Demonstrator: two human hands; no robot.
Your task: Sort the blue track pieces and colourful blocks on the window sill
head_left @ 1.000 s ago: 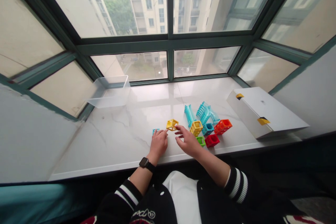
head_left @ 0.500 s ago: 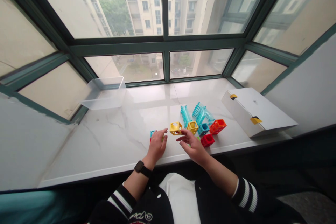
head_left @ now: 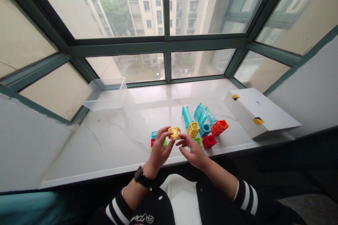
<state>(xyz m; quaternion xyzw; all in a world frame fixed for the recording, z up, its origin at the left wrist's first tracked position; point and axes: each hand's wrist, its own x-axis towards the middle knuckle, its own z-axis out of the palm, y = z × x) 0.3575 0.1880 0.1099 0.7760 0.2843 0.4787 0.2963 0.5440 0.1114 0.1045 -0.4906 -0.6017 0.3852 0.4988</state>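
The left hand (head_left: 157, 149) pinches a yellow cube block (head_left: 175, 133) by its left side, above the windowsill (head_left: 105, 147); blue, red and green blocks (head_left: 154, 134) sit partly hidden behind that hand. The right hand (head_left: 195, 153) curves loosely, fingertips at the block's right side; whether they grip cannot be told. A see-through plastic bin (head_left: 104, 104) stands far left. Right of the hands, coloured cube blocks (head_left: 209, 141) and teal track pieces (head_left: 187, 116) cluster, then a white box (head_left: 266, 112). Marbled sill stretches from bin to left hand; its front edge passes beneath both forearms.
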